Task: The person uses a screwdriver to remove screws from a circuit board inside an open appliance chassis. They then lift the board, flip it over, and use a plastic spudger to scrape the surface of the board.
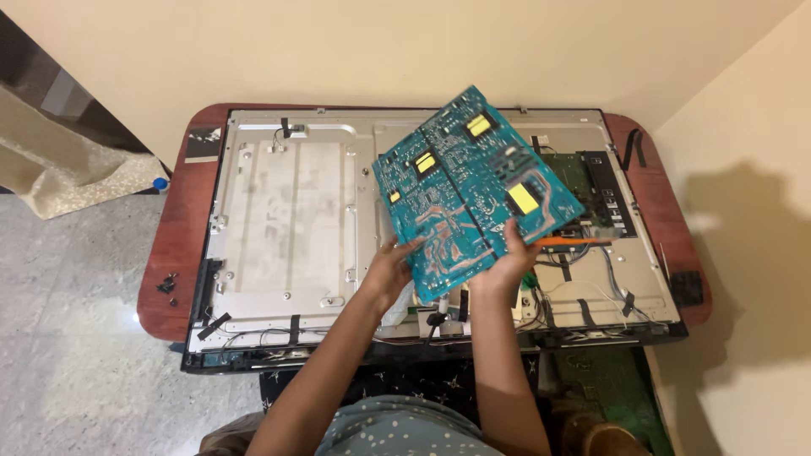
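Observation:
A large teal circuit board (pixel 473 190) with yellow patches is lifted and tilted above an opened flat television. My left hand (pixel 390 268) grips the board's lower left edge. My right hand (pixel 512 256) holds its lower right edge. The television's grey metal back panel (pixel 287 211) lies face up on the table. A green circuit board (pixel 583 181) stays mounted on the panel at the right, partly hidden by the teal board. An orange-handled tool (pixel 574 241) lies just right of my right hand.
The television rests on a reddish wooden table (pixel 169 245) set in a wall corner. Several small black screws (pixel 167 285) lie on the table's left edge. Loose wires (pixel 591 295) run along the panel's lower right. A tiled floor is at left.

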